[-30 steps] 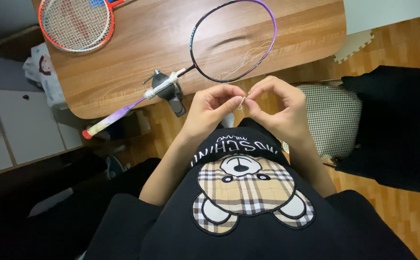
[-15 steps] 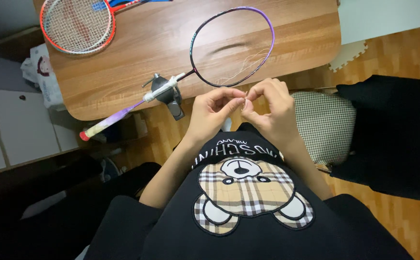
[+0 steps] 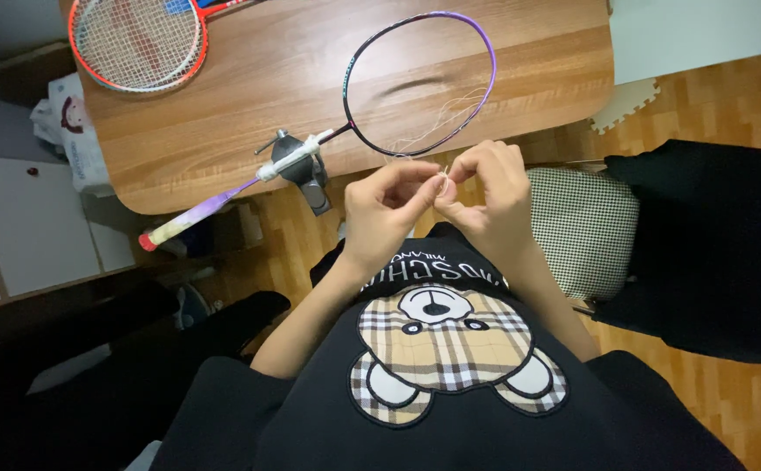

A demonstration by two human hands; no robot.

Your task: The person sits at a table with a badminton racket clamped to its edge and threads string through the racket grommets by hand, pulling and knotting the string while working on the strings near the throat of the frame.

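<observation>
Sweater: a black sweater with a checked bear patch (image 3: pixel 437 349) fills the near foreground, below both forearms.
Left hand: the left hand (image 3: pixel 389 209) is closed in a pinch, thumb and forefinger tips gripping the thin white racket string (image 3: pixel 443 179) just off the desk edge.
Right hand: the right hand (image 3: pixel 485 187) is curled shut as well, its fingertips pinching the same string right beside the left hand's, the two almost touching.
String: from the pinch it runs up in loose pale loops to the lower right of the frame; whether a knot is formed between the fingers is too small to tell.
Stool: a checked padded stool (image 3: pixel 585 227) stands just right of the right wrist, on the wooden floor.
Racket in work: the unstrung black-and-purple badminton racket (image 3: pixel 420 83) lies on the brown wooden desk (image 3: pixel 250 96), its shaft held by a small grey metal clamp (image 3: pixel 298 161) at the desk edge, its pale handle jutting past the edge.
Step in hand: judged from the pinch, the string end is being readied or tied close to the frame.
Next move calls for: steady tension and fine fingertip control so the thin string does not slip.
Far corner: a strung red-framed racket (image 3: pixel 136 44) lies on the desk's far left, well apart.
</observation>
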